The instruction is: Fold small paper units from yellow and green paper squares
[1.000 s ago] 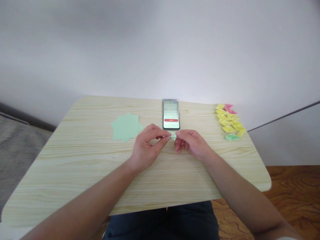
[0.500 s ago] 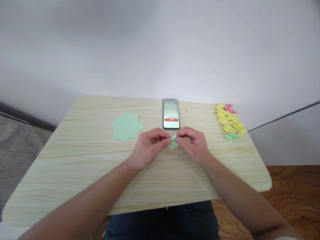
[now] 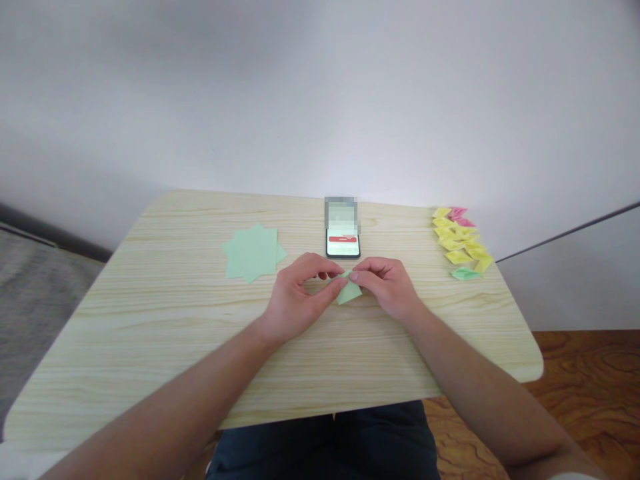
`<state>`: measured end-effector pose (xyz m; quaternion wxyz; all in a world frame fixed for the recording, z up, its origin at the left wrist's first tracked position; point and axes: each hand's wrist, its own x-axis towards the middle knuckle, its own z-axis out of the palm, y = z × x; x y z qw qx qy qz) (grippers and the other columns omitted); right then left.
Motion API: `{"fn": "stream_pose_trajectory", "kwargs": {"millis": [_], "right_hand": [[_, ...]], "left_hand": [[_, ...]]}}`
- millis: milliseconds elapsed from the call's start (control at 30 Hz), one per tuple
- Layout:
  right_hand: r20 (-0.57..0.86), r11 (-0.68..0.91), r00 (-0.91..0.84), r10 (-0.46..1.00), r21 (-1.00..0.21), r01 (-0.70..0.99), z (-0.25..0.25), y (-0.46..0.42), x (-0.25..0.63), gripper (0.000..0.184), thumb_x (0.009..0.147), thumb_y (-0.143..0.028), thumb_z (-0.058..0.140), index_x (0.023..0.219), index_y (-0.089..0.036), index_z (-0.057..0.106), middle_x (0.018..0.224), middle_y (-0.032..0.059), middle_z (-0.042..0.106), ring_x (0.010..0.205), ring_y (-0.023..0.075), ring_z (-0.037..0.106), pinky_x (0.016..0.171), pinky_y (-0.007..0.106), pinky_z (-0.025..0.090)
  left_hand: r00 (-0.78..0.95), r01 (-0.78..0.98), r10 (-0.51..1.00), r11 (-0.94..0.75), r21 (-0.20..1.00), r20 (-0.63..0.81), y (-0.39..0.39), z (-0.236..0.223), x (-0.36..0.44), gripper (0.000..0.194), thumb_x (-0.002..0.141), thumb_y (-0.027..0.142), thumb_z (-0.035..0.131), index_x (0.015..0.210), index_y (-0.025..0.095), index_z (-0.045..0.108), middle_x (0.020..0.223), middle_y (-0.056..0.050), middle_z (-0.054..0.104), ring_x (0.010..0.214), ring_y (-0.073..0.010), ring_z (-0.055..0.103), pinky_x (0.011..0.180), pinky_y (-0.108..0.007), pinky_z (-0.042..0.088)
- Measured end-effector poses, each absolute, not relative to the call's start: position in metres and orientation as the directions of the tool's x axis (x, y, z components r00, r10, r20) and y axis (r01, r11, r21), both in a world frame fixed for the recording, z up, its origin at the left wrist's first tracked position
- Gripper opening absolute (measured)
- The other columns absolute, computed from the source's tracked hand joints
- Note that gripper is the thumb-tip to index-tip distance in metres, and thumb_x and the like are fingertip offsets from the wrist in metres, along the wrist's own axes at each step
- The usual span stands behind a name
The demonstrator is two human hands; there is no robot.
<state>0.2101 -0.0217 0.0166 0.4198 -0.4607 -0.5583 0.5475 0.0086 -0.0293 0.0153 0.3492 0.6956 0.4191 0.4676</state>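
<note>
A small piece of folded green paper [image 3: 349,293] is pinched between both hands in front of the phone. My left hand [image 3: 300,293] is closed, its thumb and forefinger gripping the paper's upper left part. From the other side, my right hand [image 3: 387,287] pinches the upper right part near the tip. The lower part of the paper fans out below the fingers; the folds under the fingertips are hidden.
A smartphone [image 3: 343,230] with a lit screen lies at the back of the wooden table [image 3: 150,320]. Green paper sheets [image 3: 254,253] lie stacked at the left. At the right are several yellow folded pieces [image 3: 456,257], pink ones [image 3: 459,215] and a green one [image 3: 465,273].
The green paper has turned between my fingers, and more of its lower part now shows. My fingertips have shifted slightly along its upper edge.
</note>
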Motion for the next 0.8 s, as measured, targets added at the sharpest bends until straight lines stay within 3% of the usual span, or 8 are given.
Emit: {"fn": "stream_pose_trajectory", "kwargs": {"millis": [333,567,800], "right_hand": [[-0.018,0.011,-0.223,0.975,-0.992,0.129,0.017,-0.023,0.208,0.016,0.084,-0.031,0.074,0.075,-0.018,0.073,0.065,-0.0013,0.065,0.060,0.0107,0.053,0.057,0.024,0.041],[0.040,0.071,-0.209,0.977,-0.987,0.144,0.011,-0.025,0.208,0.012,0.085,-0.028,0.073,0.078,-0.019,0.072,0.071,-0.0007,0.066,0.065,0.0119,0.056,0.059,0.025,0.043],[0.116,0.150,-0.217,0.969,-0.978,0.146,0.015,-0.028,0.208,0.009,0.086,-0.029,0.074,0.089,-0.021,0.070,0.079,-0.0002,0.067,0.069,0.0131,0.058,0.063,0.027,0.046]], "left_hand": [[0.207,0.303,0.920,-0.383,0.873,0.332,-0.032,0.017,0.010,0.008,0.088,0.026,0.073,0.092,0.020,0.077,0.088,-0.003,0.074,0.084,-0.0163,0.066,0.077,-0.031,0.051],[0.220,0.212,0.945,-0.289,0.934,0.242,-0.032,0.015,0.010,0.012,0.087,0.028,0.074,0.096,0.020,0.077,0.091,-0.004,0.073,0.086,-0.0173,0.065,0.078,-0.031,0.051],[0.186,0.142,0.949,-0.282,0.949,0.255,-0.028,0.004,0.007,0.015,0.088,0.026,0.073,0.103,0.022,0.074,0.094,-0.004,0.072,0.087,-0.0181,0.063,0.083,-0.035,0.051]]}}
